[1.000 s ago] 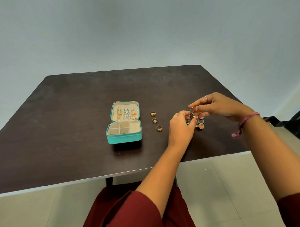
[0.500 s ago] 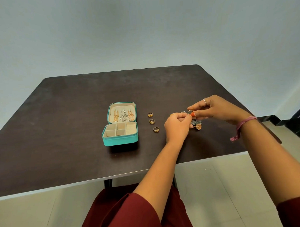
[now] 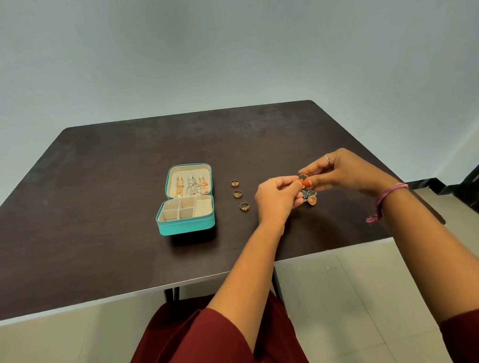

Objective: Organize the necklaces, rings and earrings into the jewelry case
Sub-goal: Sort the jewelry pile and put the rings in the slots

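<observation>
A seated person in a maroon garment is working at a dark brown bench, both hands meeting over its right side. The left hand is curling its fingers and pinching the small jewelry piece held between the two hands, while the right hand, wearing a ring on one finger and a pink thread band at the wrist, is pinching the same piece from the other side with thumb and fingertips. That piece, a cluster of earrings in dark metal and orange-gold, is hanging just below the fingertips; whether it is touching the bench cannot be told. Three gold rings are lying in a slanting row on the bench just left of the hands, apart from one another. Further left, the teal jewelry case is sitting open, its lid lying back. Necklaces in gold, silver and rose tones are hanging against the cream lining of the lid, and the divided compartments of the base are showing pale lining. Pale floor tiles are showing beneath the bench edge.
</observation>
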